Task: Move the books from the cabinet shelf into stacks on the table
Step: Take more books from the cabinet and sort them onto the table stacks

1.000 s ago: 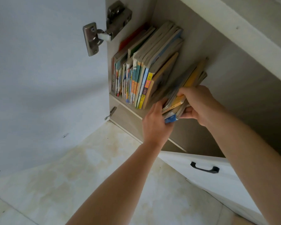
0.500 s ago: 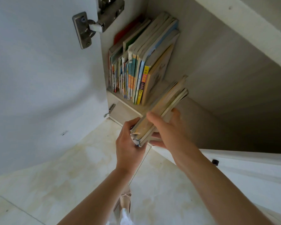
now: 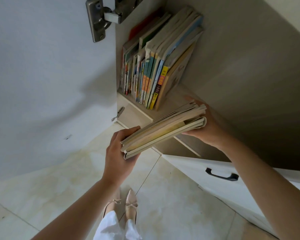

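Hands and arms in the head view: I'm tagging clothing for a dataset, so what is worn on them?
Nothing is visible on them. The left hand and right hand are bare, with no gloves, rings or watch in view, and both forearms are uncovered, with no sleeves as far as the frame shows.

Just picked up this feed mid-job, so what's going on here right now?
A person is holding a bundle of thin books between both hands in front of the open cabinet, clear of the shelf. The left hand grips the near end and the right hand supports the far end. A row of books stands upright on the shelf, at its left end, not yet moved. No table is in view.
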